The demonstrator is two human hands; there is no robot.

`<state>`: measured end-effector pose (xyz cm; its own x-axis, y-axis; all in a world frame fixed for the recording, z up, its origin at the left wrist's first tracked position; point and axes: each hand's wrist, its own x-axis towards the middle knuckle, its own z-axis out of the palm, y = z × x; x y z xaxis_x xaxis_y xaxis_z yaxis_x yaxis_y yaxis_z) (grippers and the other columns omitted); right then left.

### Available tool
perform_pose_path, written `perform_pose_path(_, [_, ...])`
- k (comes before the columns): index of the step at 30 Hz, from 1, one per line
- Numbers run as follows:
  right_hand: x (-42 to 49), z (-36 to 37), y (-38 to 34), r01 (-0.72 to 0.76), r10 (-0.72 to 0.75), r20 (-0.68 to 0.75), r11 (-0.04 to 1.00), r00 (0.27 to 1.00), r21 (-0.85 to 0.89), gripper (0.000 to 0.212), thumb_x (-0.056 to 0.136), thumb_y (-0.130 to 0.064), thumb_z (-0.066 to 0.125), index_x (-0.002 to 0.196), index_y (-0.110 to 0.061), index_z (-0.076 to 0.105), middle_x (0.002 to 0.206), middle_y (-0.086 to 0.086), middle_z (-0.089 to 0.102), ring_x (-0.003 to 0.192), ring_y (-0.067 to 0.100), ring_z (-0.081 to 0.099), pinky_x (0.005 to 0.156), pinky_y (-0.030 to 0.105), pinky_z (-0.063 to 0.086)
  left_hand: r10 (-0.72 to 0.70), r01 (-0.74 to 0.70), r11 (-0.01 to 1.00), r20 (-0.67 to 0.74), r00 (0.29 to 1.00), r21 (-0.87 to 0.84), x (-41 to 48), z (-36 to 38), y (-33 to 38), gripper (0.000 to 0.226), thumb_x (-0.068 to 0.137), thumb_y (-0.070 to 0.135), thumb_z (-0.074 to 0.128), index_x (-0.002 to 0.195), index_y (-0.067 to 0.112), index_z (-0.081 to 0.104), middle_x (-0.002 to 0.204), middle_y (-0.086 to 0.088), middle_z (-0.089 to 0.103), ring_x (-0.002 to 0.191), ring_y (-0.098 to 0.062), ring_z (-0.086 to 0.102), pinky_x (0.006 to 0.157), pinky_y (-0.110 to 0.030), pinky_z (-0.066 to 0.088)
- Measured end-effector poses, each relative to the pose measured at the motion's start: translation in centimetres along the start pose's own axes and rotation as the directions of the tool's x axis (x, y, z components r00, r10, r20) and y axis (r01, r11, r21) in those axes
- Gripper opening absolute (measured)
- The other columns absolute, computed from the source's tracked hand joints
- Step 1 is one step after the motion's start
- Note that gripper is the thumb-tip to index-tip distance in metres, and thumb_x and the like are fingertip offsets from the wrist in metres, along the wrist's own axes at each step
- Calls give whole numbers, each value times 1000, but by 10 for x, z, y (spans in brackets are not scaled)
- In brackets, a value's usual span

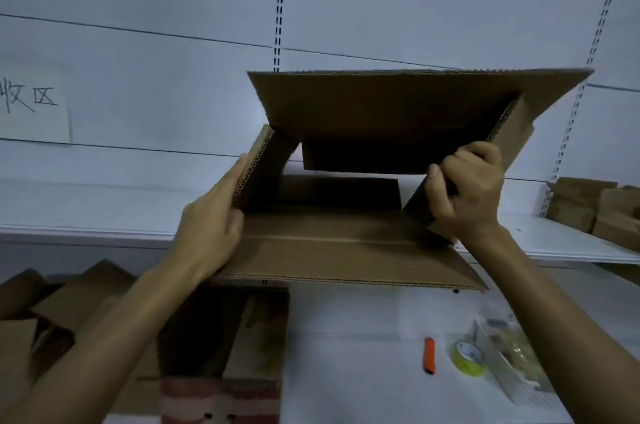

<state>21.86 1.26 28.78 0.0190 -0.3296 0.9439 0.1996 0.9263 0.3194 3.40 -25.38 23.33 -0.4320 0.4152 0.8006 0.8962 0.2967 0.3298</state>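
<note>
Right grip [467, 191] curled round cardboard box [346, 250] flap; left grip [211, 226] flat against opposite flap.

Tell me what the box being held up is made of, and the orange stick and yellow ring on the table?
The box looks like corrugated cardboard, matte brown: wavy fluting shows along its cut edges. The orange stick seems smooth plastic, black-tipped. The yellow ring looks like a tape roll, slightly glossy; film or paper, cannot tell.
</note>
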Motion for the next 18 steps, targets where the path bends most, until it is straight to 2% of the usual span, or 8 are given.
perform_pose_path(2, [-6, -1, 7, -80, 78, -32, 994, 996, -71, 41, 90, -16, 46, 50, -9, 44, 44, 7, 43, 46, 18, 35, 72, 30, 33, 79, -79, 997, 137, 987, -3, -2, -7, -9, 83, 85, -4, 51, 147, 41, 20, 126, -12, 61, 101, -34, 59, 75, -29, 43])
perform_pose_path(4, [-15, -4, 15, -162, 156, -48, 974, 987, -159, 41, 91, -16, 48, 50, -10, 45, 44, 5, 44, 45, 21, 39, 74, 31, 33, 132, -140, 990, 285, 949, 5, -6, -10, -18, 91, 84, -3, 51, 139, 58, 13, 112, -9, 65, 91, -29, 60, 67, -18, 38])
perform_pose_path(6, [-29, -12, 22, -247, 241, -54, 940, 969, -234, 42, 92, -16, 49, 51, -10, 47, 44, 3, 45, 46, 21, 42, 75, 31, 34, 167, -186, 982, 395, 903, 11, -12, -6, -23, 98, 83, -2, 50, 132, 70, 4, 107, -5, 65, 87, -25, 59, 68, -9, 36])
perform_pose_path(7, [-39, -19, 24, -287, 283, -54, 923, 958, -256, 41, 93, -17, 48, 52, -11, 48, 45, 2, 46, 47, 20, 43, 76, 32, 34, 177, -201, 980, 431, 885, 11, -16, -2, -22, 99, 83, -1, 49, 130, 72, 0, 107, -5, 65, 86, -24, 58, 69, -10, 38])
perform_pose_path(10, [-77, -45, 21, -411, 424, 10, 884, 906, -221, 38, 95, -19, 45, 57, -15, 47, 50, -6, 42, 54, 16, 41, 79, 32, 31, 153, -201, 979, 488, 859, 47, -24, 12, -8, 87, 89, 4, 43, 136, 65, 3, 123, -6, 60, 97, -26, 58, 70, -25, 38])
perform_pose_path(13, [-114, -71, 10, -575, 597, 58, 791, 800, -208, 31, 92, -22, 44, 62, -21, 39, 56, -18, 31, 61, 9, 30, 83, 35, 31, 124, -269, 948, 582, 804, 170, -30, 24, 11, 77, 91, 3, 44, 145, 50, 14, 151, 7, 36, 128, -21, 45, 90, -25, 35])
perform_pose_path(15, [-135, -89, 4, -636, 666, 96, 739, 740, -221, 28, 90, -24, 44, 62, -19, 41, 56, -15, 34, 64, 7, 28, 85, 38, 31, 152, -345, 917, 625, 765, 199, -35, 29, 19, 75, 90, 1, 46, 147, 40, 18, 155, 11, 26, 138, -13, 32, 103, -21, 28])
perform_pose_path(18, [-155, -112, -11, -681, 704, 152, 710, 694, -180, 25, 89, -25, 49, 67, -13, 52, 65, -1, 49, 69, 16, 42, 75, 34, 36, 149, -390, 887, 648, 747, 246, -36, 28, 28, 67, 92, 4, 46, 147, 35, 20, 155, 10, 25, 138, -11, 31, 102, -21, 28])
